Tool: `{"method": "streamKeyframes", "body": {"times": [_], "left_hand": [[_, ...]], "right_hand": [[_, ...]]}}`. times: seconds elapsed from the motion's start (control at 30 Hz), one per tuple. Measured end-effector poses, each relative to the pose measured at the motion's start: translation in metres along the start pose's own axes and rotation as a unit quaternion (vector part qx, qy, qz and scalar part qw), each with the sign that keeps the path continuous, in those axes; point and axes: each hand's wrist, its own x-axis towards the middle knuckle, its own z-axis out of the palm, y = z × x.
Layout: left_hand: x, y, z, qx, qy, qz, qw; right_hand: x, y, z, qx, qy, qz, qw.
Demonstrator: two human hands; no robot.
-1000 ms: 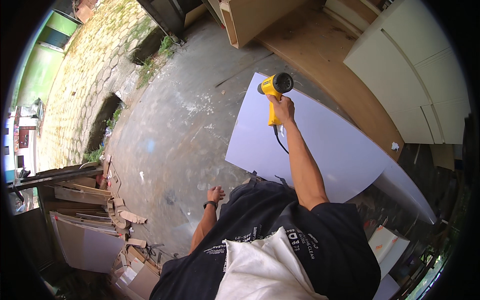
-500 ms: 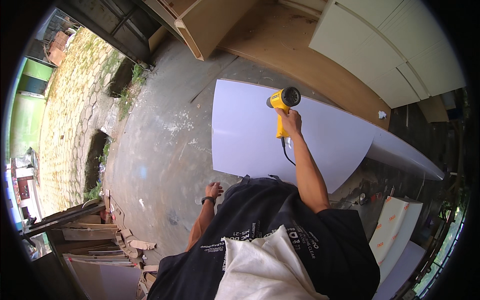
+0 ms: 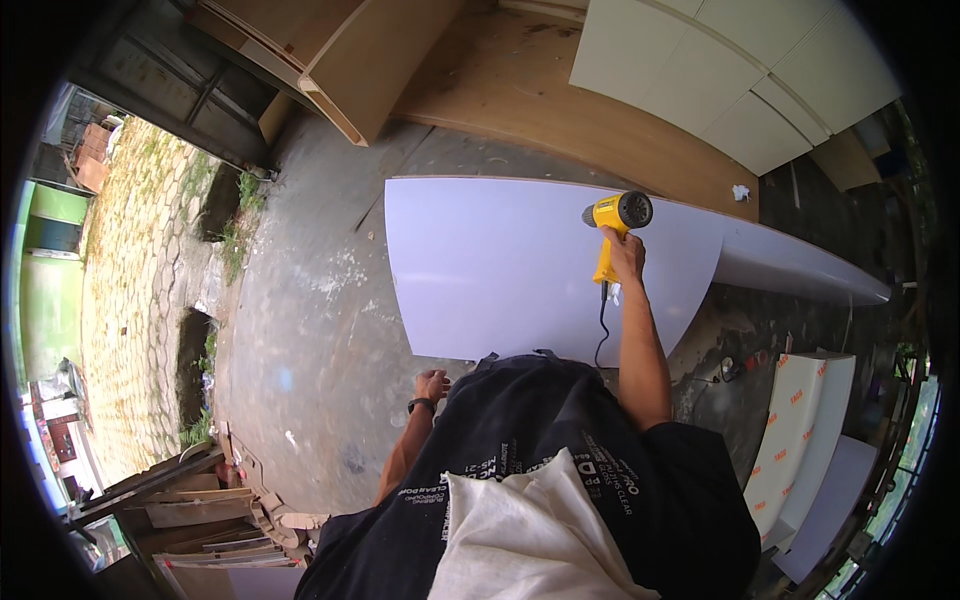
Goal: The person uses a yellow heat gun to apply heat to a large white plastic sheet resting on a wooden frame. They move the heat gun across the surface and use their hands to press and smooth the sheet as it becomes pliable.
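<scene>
On my feed I see a black short-sleeved T-shirt with white lettering, a creased off-white cloth over it, and a dark band around the left wrist.

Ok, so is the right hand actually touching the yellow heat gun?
Touching. The head view shows it: the right hand is wrapped around the handle of the yellow heat gun, with no gap between palm and grip.

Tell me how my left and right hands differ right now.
Your right hand grips a yellow pistol-shaped tool; your left hand appears to hold nothing. The right reaches out over the pale panel; the left is beside your dark shirt. The left wears a dark wristband; the right shows none. Both are ungloved.
</scene>
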Motion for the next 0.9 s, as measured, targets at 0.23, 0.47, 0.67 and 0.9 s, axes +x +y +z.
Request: {"method": "streamKeyframes", "body": {"times": [0.23, 0.47, 0.67, 0.9], "left_hand": [[-0.013, 0.003, 0.006, 0.067, 0.001, 0.034, 0.997], [0.002, -0.009, -0.002, 0.007, -0.028, 0.040, 0.999], [0.014, -0.011, -0.017, 0.038, -0.046, 0.052, 0.997], [0.018, 0.003, -0.029, -0.024, -0.003, -0.003, 1.000]], "right_hand": [[0.017, 0.030, -0.045, -0.063, 0.082, 0.044, 0.994], [0.011, 0.017, -0.044, -0.033, 0.085, 0.073, 0.993], [-0.011, -0.007, -0.019, 0.047, 0.040, 0.045, 0.997], [-0.002, 0.013, -0.033, 0.054, 0.039, 0.021, 0.998]]}}
